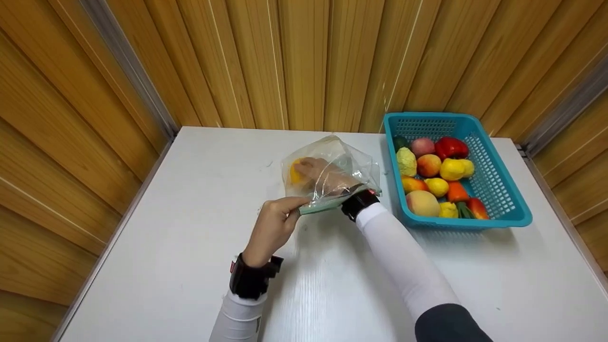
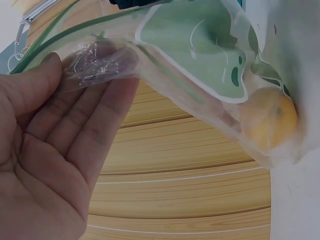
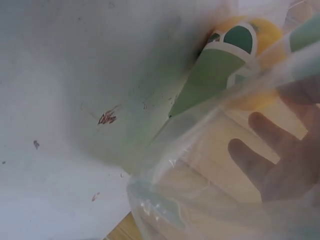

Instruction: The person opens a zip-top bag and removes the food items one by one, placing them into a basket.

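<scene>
A clear zip bag [image 1: 362,164] with a green print lies on the white table. At its mouth, my left hand [image 1: 271,225] pinches the green-edged rim between thumb and fingers. My right hand [image 1: 330,176] is inside the bag up to the wrist, seen through the plastic. An orange [image 1: 295,172] sits in the bag's far left corner, with the right fingertips right at it. In the right wrist view, two fingers [image 3: 250,157] spread out loosely below the orange [image 3: 270,37]. The left wrist view shows the orange [image 2: 270,120] at the bottom of the bag.
A blue plastic basket [image 1: 515,204] stands to the right of the bag. In it lie several fruits and vegetables, among them a red bell pepper [image 1: 451,147], a peach [image 1: 423,204] and a lemon [image 1: 436,187]. Wood-patterned panels [image 1: 304,66] wall the table's back.
</scene>
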Tool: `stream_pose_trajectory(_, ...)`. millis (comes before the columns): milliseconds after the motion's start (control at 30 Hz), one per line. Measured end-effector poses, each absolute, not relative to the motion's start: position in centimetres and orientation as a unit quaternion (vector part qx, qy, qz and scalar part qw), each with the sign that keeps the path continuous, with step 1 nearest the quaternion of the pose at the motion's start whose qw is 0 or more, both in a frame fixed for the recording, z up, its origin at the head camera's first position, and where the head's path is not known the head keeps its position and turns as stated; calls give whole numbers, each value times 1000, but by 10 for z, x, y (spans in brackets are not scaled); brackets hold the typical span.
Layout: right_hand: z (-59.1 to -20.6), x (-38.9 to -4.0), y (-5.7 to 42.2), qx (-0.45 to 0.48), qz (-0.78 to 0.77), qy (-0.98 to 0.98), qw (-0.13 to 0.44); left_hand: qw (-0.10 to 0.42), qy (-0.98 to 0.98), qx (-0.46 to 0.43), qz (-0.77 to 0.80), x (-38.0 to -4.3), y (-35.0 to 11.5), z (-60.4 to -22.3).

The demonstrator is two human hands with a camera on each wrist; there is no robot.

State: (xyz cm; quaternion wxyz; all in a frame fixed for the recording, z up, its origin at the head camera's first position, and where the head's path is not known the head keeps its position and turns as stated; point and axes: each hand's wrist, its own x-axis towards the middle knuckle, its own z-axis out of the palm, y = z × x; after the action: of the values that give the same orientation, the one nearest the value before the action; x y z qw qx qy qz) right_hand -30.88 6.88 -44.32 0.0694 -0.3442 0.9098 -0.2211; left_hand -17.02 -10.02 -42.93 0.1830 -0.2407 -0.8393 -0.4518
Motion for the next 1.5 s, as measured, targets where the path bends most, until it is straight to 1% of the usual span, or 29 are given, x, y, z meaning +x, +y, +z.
stream_pose_trajectory(67,-441,-307,69,-317,-199,925,64,184,-839,-243,-452,-170,-100,-429)
stream_pose_trajectory(100,-441,-306,70,-320,-154,933,49,185,-839,-244,-451,-170,-100,-430)
stream_pose_trajectory(200,-439,-303,71,-273,-113,953,58,189,-838,-247,-449,-170,-100,-431)
stream_pose_trajectory(267,-437,-303,72,-260,-87,960,55,191,-837,-248,-449,-170,-100,-431)
stream_pose_trajectory(333,-437,-305,74,-250,-90,963,48,190,-836,-250,-450,-170,-99,-431)
stream_pose_trajectory(500,-438,-307,83,-258,-137,956,27,184,-836,-251,-452,-170,-98,-430)
stream_pose_trajectory(633,-440,-305,91,-252,-177,951,36,175,-838,-249,-453,-170,-98,-430)
stream_pose_trajectory(867,-441,-300,97,-275,-152,949,30,158,-842,-242,-455,-169,-97,-429)
stream_pose_trajectory(1133,-441,-291,102,-233,-179,953,78,147,-846,-237,-454,-169,-96,-429)
stream_pose_trajectory(1500,-439,-282,112,-206,-192,948,146,137,-847,-238,-456,-169,-96,-430)
